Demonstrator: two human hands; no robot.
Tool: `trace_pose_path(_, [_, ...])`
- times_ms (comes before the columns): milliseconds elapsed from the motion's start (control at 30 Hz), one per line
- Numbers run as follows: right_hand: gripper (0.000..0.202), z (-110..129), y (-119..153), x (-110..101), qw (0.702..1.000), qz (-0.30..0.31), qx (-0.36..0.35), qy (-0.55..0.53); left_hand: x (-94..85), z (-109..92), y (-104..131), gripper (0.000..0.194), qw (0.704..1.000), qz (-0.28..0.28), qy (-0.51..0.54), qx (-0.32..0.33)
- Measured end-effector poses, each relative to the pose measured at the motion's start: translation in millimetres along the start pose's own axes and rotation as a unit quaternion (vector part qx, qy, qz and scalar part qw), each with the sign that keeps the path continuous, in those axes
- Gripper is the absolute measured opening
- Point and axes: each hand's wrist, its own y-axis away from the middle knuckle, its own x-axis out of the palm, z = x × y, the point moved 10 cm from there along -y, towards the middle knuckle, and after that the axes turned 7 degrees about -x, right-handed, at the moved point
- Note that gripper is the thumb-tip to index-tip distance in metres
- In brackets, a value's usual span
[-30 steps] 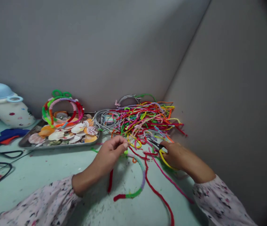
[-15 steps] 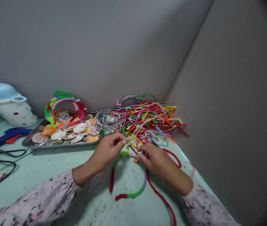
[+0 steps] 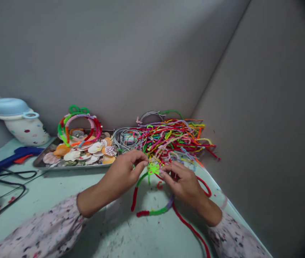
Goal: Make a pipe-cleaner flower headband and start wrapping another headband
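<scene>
A bright green pipe-cleaner flower shows between my two hands, on a curved band of red, green and purple fuzzy wire. My left hand pinches at the flower's left side, thumb against fingers. From the right, my right hand pinches the band beside the flower. The fingertips hide part of the band. A small orange curl lies just below the flower. A long red pipe cleaner runs down past my right wrist.
Behind my hands lies a pile of coloured pipe cleaners beside coiled grey wire. A metal tray of shells and finished hoops stands left, near a blue glue gun with a black cord and a blue-lidded cup.
The band has turned so the green flower faces the camera. Both hands have shifted slightly with it. The whole view has moved a little, so the background sits further right.
</scene>
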Motion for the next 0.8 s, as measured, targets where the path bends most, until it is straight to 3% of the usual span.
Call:
trace_pose_path(133, [0.01, 11, 0, -6, 0.999, -0.017, -0.027, 0.002, 4.5, -24, 10, 0.017, 0.989, -0.009, -0.101, 0.104])
trace_pose_path(233, [0.011, 18, 0, -5, 0.999, -0.009, -0.036, 0.008, 13.2, -29, 16, 0.02, 0.973, -0.009, -0.183, 0.143])
trace_pose_path(533, [0.01, 23, 0, -9, 0.999, -0.011, -0.044, 0.02, 18.6, -33, 21, 0.019, 0.942, -0.03, -0.278, 0.186])
trace_pose_path(800, [0.01, 24, -1, -8, 0.999, -0.004, -0.036, 0.015, 18.8, -36, 24, 0.019, 0.94, -0.028, -0.284, 0.19])
